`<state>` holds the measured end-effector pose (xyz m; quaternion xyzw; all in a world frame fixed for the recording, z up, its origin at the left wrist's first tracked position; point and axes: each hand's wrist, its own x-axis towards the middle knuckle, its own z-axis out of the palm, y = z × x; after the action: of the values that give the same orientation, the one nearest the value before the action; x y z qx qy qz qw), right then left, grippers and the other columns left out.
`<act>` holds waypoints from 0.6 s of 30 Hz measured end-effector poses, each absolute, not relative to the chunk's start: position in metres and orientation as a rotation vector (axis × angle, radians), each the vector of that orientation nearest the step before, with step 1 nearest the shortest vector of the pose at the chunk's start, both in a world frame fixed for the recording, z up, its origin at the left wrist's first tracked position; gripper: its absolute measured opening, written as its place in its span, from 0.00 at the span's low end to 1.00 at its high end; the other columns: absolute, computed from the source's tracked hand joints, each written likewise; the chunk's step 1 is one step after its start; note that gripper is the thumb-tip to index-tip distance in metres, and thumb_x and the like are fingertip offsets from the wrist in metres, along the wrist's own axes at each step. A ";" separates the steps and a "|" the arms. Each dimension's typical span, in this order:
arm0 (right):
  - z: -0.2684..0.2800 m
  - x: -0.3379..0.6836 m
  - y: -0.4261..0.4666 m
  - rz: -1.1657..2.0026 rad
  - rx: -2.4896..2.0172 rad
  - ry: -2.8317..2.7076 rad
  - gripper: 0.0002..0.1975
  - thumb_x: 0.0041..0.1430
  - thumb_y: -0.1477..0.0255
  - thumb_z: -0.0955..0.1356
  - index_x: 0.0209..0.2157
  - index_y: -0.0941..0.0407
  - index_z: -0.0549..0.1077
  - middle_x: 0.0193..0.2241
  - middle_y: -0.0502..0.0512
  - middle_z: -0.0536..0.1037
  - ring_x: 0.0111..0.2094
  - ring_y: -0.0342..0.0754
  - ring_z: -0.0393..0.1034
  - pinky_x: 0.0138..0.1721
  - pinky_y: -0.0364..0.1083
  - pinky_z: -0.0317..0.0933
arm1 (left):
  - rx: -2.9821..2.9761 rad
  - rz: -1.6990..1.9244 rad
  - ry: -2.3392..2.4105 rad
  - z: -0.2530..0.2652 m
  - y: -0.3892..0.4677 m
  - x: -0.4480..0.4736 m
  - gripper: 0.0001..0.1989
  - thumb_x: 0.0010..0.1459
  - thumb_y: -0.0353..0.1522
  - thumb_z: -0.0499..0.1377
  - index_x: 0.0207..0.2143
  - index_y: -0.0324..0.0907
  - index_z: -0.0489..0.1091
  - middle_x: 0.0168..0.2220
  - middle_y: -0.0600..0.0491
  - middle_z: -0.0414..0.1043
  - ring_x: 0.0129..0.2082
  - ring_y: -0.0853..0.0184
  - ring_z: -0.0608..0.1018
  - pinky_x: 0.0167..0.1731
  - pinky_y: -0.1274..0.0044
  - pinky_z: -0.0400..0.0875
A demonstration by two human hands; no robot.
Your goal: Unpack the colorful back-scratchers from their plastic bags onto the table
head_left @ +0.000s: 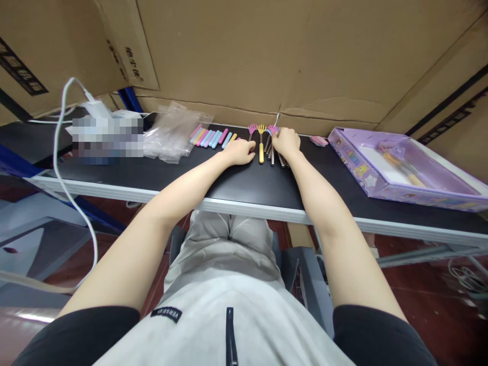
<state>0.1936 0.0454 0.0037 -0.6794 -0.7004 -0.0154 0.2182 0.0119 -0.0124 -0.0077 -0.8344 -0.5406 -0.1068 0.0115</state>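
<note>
My left hand (pixel 239 152) rests on the black table with its fingers curled. A pink claw-headed back scratcher (pixel 252 129) runs down to these fingers, and its handle is hidden; whether the hand grips it I cannot tell. Just right of it lies a back scratcher (pixel 261 145) with a yellow claw and yellow handle. My right hand (pixel 286 142) is closed over a bunch of bare metal rods (pixel 272 156) with coloured claw heads, a pink claw (pixel 273 129) among them. What its fingertips pinch is covered. Left of my left hand, several pastel handles (pixel 209 138) lie in a row.
Clear plastic bags (pixel 171 134) lie left of the handles, beside a white charger with a cable (pixel 95 109). At right stands an open purple box (pixel 353 165) with items inside. Small pink cards (pixel 318 141) lie before it. A cardboard wall (pixel 229 56) closes the back.
</note>
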 end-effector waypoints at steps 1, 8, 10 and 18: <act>0.004 0.192 0.044 -0.044 -1.887 -1.955 0.21 0.74 0.68 0.63 0.54 0.66 0.79 0.56 0.80 0.78 0.61 0.70 0.73 0.62 0.62 0.65 | -2.586 -0.324 -1.714 -0.008 -0.011 0.011 0.16 0.69 0.34 0.55 0.53 0.41 0.77 0.49 0.41 0.82 0.53 0.50 0.81 0.50 0.67 0.72; 0.001 0.190 0.047 -0.074 -1.880 -1.991 0.18 0.72 0.69 0.65 0.53 0.65 0.80 0.54 0.78 0.79 0.61 0.69 0.74 0.62 0.63 0.66 | -2.569 -0.394 -1.777 -0.007 -0.010 0.007 0.16 0.62 0.25 0.55 0.49 0.41 0.77 0.47 0.42 0.83 0.51 0.50 0.82 0.48 0.67 0.73; -0.001 0.192 0.049 -0.083 -1.872 -1.990 0.18 0.72 0.69 0.65 0.53 0.65 0.80 0.54 0.78 0.80 0.60 0.69 0.74 0.61 0.62 0.66 | -2.550 -0.437 -1.789 -0.008 -0.010 0.006 0.17 0.61 0.25 0.56 0.49 0.42 0.77 0.46 0.43 0.83 0.51 0.50 0.82 0.48 0.67 0.73; 0.008 0.184 0.044 0.169 -1.649 -1.755 0.16 0.73 0.59 0.66 0.39 0.57 0.78 0.43 0.66 0.82 0.54 0.59 0.76 0.57 0.54 0.66 | -2.470 -0.707 -1.640 -0.005 -0.014 0.004 0.17 0.65 0.27 0.54 0.54 0.41 0.73 0.46 0.42 0.82 0.49 0.50 0.83 0.45 0.68 0.71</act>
<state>0.1842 0.0435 0.0084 -0.6386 -0.6793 0.0653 0.3558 0.0044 -0.0138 -0.0050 -0.8094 -0.5375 -0.2318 0.0465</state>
